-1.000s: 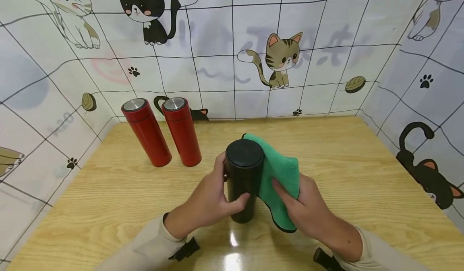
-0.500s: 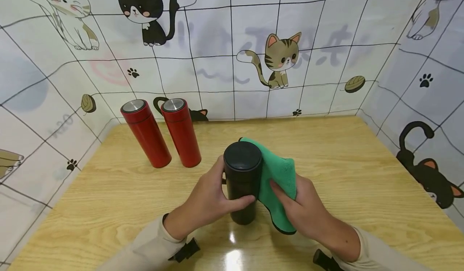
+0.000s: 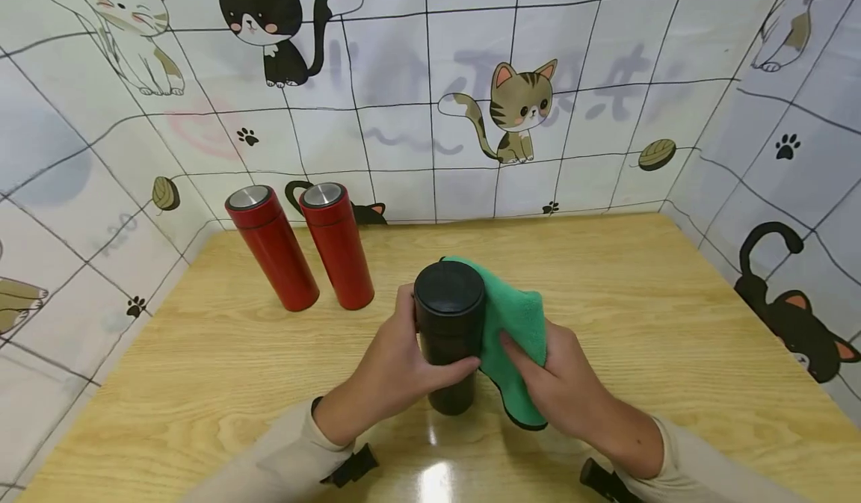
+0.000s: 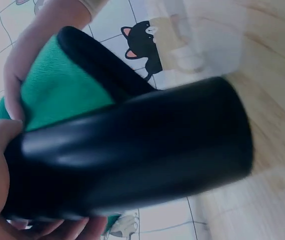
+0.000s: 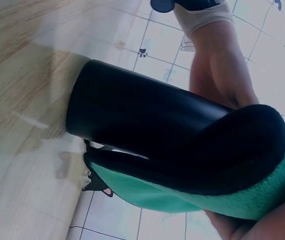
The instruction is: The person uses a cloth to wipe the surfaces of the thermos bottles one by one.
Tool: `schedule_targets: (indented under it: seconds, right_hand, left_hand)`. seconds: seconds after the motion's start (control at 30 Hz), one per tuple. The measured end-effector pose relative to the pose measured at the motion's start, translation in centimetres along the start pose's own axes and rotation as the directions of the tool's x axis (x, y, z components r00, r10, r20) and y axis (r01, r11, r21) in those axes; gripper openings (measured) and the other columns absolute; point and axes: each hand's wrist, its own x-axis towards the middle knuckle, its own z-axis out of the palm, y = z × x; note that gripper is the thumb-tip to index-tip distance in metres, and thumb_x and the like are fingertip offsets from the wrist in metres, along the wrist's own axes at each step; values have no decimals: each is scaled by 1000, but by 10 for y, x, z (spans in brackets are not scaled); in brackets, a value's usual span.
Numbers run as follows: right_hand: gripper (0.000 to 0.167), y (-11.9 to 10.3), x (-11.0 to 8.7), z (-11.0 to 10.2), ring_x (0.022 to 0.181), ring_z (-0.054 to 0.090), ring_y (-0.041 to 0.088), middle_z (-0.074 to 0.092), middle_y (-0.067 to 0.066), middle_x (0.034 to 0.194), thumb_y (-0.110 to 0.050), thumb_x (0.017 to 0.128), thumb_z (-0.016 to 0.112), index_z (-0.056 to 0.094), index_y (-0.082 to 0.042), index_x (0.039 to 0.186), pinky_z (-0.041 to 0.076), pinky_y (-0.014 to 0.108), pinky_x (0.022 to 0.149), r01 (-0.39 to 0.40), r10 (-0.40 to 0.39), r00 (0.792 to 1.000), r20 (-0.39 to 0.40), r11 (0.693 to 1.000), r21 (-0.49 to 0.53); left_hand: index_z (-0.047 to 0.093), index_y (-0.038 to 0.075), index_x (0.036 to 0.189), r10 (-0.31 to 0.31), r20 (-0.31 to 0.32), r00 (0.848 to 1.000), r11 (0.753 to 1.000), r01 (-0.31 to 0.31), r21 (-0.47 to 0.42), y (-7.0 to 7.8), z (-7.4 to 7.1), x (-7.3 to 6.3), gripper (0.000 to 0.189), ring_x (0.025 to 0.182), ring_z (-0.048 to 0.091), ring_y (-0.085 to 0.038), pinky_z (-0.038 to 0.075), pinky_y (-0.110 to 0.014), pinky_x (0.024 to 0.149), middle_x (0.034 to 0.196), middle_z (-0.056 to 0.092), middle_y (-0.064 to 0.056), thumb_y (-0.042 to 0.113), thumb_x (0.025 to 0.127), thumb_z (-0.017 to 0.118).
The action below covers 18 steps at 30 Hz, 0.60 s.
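A black thermos bottle stands upright toward the front of the table in the head view. My left hand grips it from the left, the thumb across its front; in the left wrist view the fingers curl round the bottle. On the other side my right hand holds a green cloth with dark edging, pressed along the bottle's right and far side. The right wrist view shows the cloth folded against the bottle's wall. Most of the right fingers are hidden behind the cloth.
Two red thermos bottles with silver lid tops stand side by side at the back left of the wooden table. Walls covered in a cat-print sheet rise behind the table and on both sides.
The left thumb has slid further right across the black bottle's front. The bottle, cloth and right hand have shifted slightly left. The red bottles stay in place.
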Motion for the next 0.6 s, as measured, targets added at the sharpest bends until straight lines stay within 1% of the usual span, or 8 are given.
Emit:
schedule_targets:
  seconds: [0.03,0.1,0.17,0.23,0.37,0.43,0.53,0.6]
  right_hand:
    - [36,1,0,0,106,71,17,68,15,125,-10,104,50,52,-1,138,60,29,84,-12,12,1000,18,1000,-4]
    - [37,3,1,1,108,70,20,67,15,127,-12,105,49,50,-1,140,59,28,85,-38,38,998,54,999,-9]
    - [37,4,0,0,106,71,20,68,15,126,-13,105,50,50,0,139,59,27,84,-47,48,997,63,999,-19]
    - [37,3,-1,0,106,71,19,68,16,126,-11,104,51,50,0,139,59,28,84,-36,37,998,43,999,-16]
    - [37,-1,0,-3,107,70,16,67,17,126,-8,103,51,52,1,139,60,31,84,4,-4,1000,-15,1000,-1]
    - [38,-1,1,-3,109,69,17,66,17,129,-8,103,50,50,1,141,60,32,85,-2,2,1000,-3,1000,8]
    - [39,0,4,-4,110,69,21,65,16,130,-12,105,50,48,0,142,59,31,86,-57,57,997,51,998,10]
    - [39,1,4,-4,110,70,23,65,16,130,-15,105,50,48,-2,142,59,30,87,-91,90,993,75,996,3]
  left_hand:
    - [32,10,137,-2,-8,1000,1000,2,-7,-1,2,0,90,114,62,-11,54,-36,97,129,61,4,27,71,91]
    - [30,10,138,-16,-28,999,1000,16,9,-1,6,0,93,112,63,-12,54,-37,97,130,61,3,29,71,91]
    - [27,12,141,-33,-45,998,999,34,26,-1,9,-1,98,112,64,-12,54,-38,98,130,61,3,32,71,92]
    - [25,14,144,-37,-70,997,997,42,63,0,10,-2,103,113,64,-13,54,-39,98,131,61,4,36,69,92]
    - [25,14,148,-10,-102,995,991,23,131,1,8,-3,109,115,64,-15,54,-41,97,132,61,4,43,67,92]
    - [27,13,147,7,-95,995,989,7,149,1,6,-3,106,113,66,-16,55,-40,95,131,61,2,43,69,91]
    - [27,12,145,27,-58,998,985,-17,170,3,3,-2,96,107,67,-16,57,-39,90,126,63,0,38,75,87]
    - [27,12,144,39,-25,999,985,-35,172,4,2,-2,89,105,68,-15,57,-39,89,125,63,-1,33,77,83]
